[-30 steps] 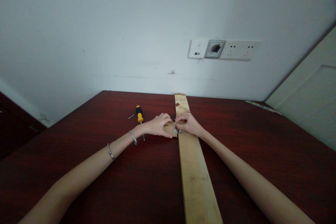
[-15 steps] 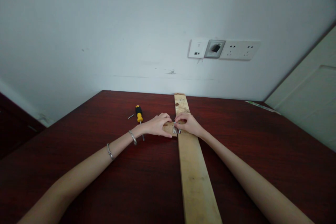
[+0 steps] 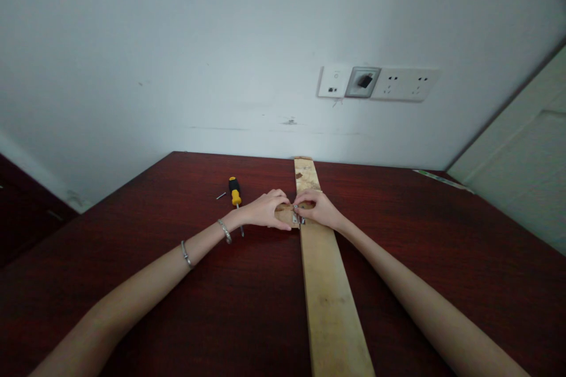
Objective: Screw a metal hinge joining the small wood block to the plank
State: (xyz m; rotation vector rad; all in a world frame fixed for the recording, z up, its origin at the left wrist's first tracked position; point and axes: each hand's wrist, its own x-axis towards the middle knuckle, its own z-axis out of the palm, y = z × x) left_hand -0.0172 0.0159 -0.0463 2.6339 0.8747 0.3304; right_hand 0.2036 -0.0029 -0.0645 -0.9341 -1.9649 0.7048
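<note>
A long pale wooden plank (image 3: 329, 294) runs from the near edge to the wall across a dark red table (image 3: 177, 283). My left hand (image 3: 265, 210) is closed over a small wooden block (image 3: 284, 217) pressed against the plank's left side. My right hand (image 3: 317, 209) rests on the plank, its fingertips pinched at a small metal hinge (image 3: 298, 219) that joins block and plank. What the fingertips pinch is too small to make out.
A screwdriver with a yellow and black handle (image 3: 235, 194) lies just left of my left hand, with a loose screw (image 3: 220, 195) beside it. Wall sockets and a switch (image 3: 378, 83) sit above the table. A pale door (image 3: 522, 171) is at the right.
</note>
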